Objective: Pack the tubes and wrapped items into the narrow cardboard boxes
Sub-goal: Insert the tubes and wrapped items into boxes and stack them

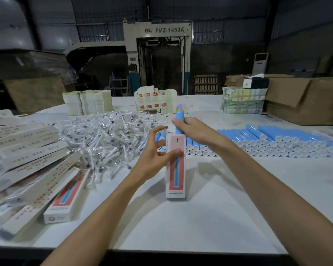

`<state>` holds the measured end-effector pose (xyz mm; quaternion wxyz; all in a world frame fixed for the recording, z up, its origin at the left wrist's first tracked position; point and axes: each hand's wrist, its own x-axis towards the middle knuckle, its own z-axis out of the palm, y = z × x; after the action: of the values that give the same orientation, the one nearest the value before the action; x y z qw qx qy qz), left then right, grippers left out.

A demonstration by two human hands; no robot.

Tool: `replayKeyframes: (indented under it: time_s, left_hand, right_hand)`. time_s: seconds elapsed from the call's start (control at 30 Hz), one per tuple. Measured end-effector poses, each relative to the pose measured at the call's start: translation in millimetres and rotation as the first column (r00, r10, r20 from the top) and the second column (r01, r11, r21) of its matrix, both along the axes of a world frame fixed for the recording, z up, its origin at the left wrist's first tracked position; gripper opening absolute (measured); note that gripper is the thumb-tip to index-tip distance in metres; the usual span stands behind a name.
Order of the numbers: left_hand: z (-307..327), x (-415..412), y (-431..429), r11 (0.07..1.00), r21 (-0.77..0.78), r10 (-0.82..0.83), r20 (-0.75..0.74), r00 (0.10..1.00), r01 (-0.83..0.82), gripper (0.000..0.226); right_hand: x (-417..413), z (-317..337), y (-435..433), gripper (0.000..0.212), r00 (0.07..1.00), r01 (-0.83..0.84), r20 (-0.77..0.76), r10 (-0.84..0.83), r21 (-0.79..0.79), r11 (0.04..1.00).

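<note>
White table (219, 198) surface fills the foreground of a dim factory hall, and a machine (158, 54) marked FMZ-1450A stands behind it. At table centre, the left hand (154, 156) holds a narrow box (176, 175) upright with its lower end resting on the table. The thumb presses the printed front face. The remaining fingers are spread and curved at the box's left edge, and their contact behind the box appears partial but is not fully visible. The right hand (194, 129) has its fingers curled around a blue tube (180, 116). The tube's lower end sits in the open top of the box and its pointed tip projects above the hand. A pile of wrapped items (108, 135) lies left of the box. Stacked rows of tubes (277, 139) with white end caps lie to the right. Closed boxes (27, 150) lie overlapped along the left edge. Flat carton blanks (155, 98) stand at the far side, near a large brown carton (304, 100).
</note>
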<state>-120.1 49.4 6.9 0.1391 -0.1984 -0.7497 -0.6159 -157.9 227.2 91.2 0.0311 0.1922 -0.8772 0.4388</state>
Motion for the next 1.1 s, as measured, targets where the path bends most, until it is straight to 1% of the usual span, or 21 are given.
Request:
replayKeyframes:
  time_s: [0.07,0.1,0.13,0.17,0.2,0.27,0.3,0.4,0.47,0.57,0.6,0.63,0.7,0.73,0.77,0.83,0.87,0.97,1.0,1.03,1.1]
  left_hand:
    - [0,0,-1,1.000,0.002,0.007,-0.004,1.000,-0.007,0.069]
    - [0,0,-1,1.000,0.007,0.004,-0.013,1.000,-0.004,0.068]
    - [-1,0,-1,1.000,0.006,0.002,-0.020,1.000,-0.002,0.067]
    - [-1,0,-1,1.000,0.004,0.001,-0.021,1.000,-0.001,0.067]
    - [-1,0,-2,1.000,0.007,-0.001,-0.014,1.000,0.001,0.067]
    - [-2,-1,-5,1.000,0.014,-0.005,-0.002,1.000,0.005,0.068]
    - [-2,-1,-7,1.000,0.013,-0.003,-0.002,1.000,0.003,0.068]
    - [0,-2,-19,0.999,-0.007,0.033,-0.033,0.999,-0.034,0.066]
    - [3,-3,-27,0.997,-0.015,0.072,-0.062,0.995,-0.073,0.066]
    - [5,-5,-39,0.992,-0.018,0.122,-0.097,0.988,-0.125,0.066]
    - [5,-6,-43,0.988,-0.024,0.149,-0.111,0.983,-0.152,0.066]
    - [6,-8,-48,0.982,-0.022,0.186,-0.122,0.975,-0.190,0.066]
    - [9,-11,-59,0.958,0.026,0.287,-0.126,0.950,-0.286,0.068]
    - [11,-13,-65,0.939,0.075,0.343,-0.125,0.931,-0.336,0.069]
    - [13,-14,-71,0.914,0.130,0.400,-0.125,0.908,-0.385,0.070]
    - [16,-16,-86,0.848,0.224,0.515,-0.131,0.847,-0.481,0.068]
    - [17,-16,-92,0.812,0.251,0.568,-0.137,0.811,-0.526,0.067]
    - [17,-17,-103,0.716,0.244,0.696,-0.176,0.697,-0.653,0.063]
    - [16,-17,-103,0.685,0.232,0.728,-0.199,0.656,-0.690,0.061]
    - [15,-17,-103,0.658,0.221,0.752,-0.222,0.620,-0.720,0.060]
    - [13,-17,-102,0.616,0.206,0.784,-0.251,0.568,-0.760,0.060]
  right_hand:
    - [-2,-8,-2,0.027,0.999,0.012,-0.032,-0.015,-0.075,0.997]
    - [-3,-10,-1,0.023,1.000,0.009,-0.028,-0.012,-0.130,0.991]
    - [-3,-11,0,0.035,0.999,0.000,-0.038,-0.007,-0.165,0.986]
    - [-3,-13,0,0.043,0.998,-0.012,-0.062,0.001,-0.168,0.986]
    - [-3,-15,1,0.041,0.994,-0.015,-0.107,-0.001,-0.148,0.989]
    - [-4,-18,1,0.024,0.983,-0.031,-0.184,0.012,-0.099,0.995]
    - [-5,-21,0,0.020,0.980,-0.048,-0.196,0.028,-0.096,0.994]
    - [-5,-31,0,0.037,0.983,-0.144,-0.140,0.123,-0.156,0.977]
    - [-3,-38,-4,0.043,0.971,-0.197,-0.163,0.175,-0.134,0.971]
    - [-3,-47,-19,0.046,0.939,-0.267,-0.249,0.239,-0.081,0.960]
    - [-3,-50,-26,0.046,0.930,-0.274,-0.283,0.235,-0.108,0.956]
    - [-2,-52,-32,0.045,0.930,-0.259,-0.310,0.196,-0.178,0.949]
    - [-7,-56,-42,0.042,0.944,-0.167,-0.327,0.042,-0.366,0.915]
    - [-10,-59,-47,0.036,0.951,-0.101,-0.306,-0.034,-0.414,0.905]
    - [-15,-62,-53,0.029,0.960,-0.039,-0.268,-0.074,-0.392,0.919]
    - [-20,-76,-68,0.021,0.983,-0.001,-0.179,-0.036,-0.198,0.980]
    - [-20,-87,-77,0.019,0.991,-0.027,-0.133,0.011,-0.120,0.992]
    - [-13,-115,-105,0.028,0.993,-0.119,-0.004,0.119,-0.076,0.990]
    - [-13,-122,-115,0.034,0.990,-0.138,-0.018,0.138,-0.001,0.990]
    - [-14,-127,-124,0.039,0.987,-0.140,-0.063,0.148,0.115,0.984]
    - [-18,-135,-140,0.043,0.975,-0.090,-0.170,0.143,0.286,0.954]
